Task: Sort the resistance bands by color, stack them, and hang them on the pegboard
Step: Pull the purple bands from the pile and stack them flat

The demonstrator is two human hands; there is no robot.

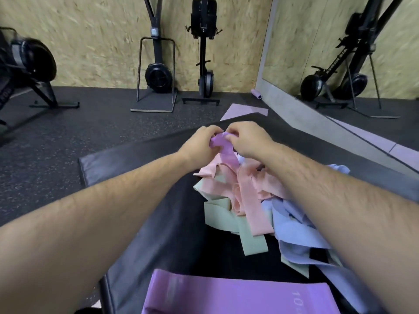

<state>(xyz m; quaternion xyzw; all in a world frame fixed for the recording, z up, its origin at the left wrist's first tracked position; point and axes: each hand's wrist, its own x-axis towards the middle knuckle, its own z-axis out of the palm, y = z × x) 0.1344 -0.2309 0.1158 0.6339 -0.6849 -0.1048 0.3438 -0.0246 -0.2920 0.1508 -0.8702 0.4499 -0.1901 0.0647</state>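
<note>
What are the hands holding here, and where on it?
The left hand and right hand pinch a purple band by its top end, above the mixed pile.

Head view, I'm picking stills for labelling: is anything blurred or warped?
In the head view the exercise machine at far left is smeared and the black mat bows from wide-angle distortion; left hand, right hand and the purple band they pinch look sharp.

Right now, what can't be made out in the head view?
Head view only.
Pegboard: outside the frame.
Held purple band: top end covered by left hand and right hand.
Flat purple band: cut by bottom edge, print blurred.
Blue bands: partly under right forearm, count unclear.
</note>
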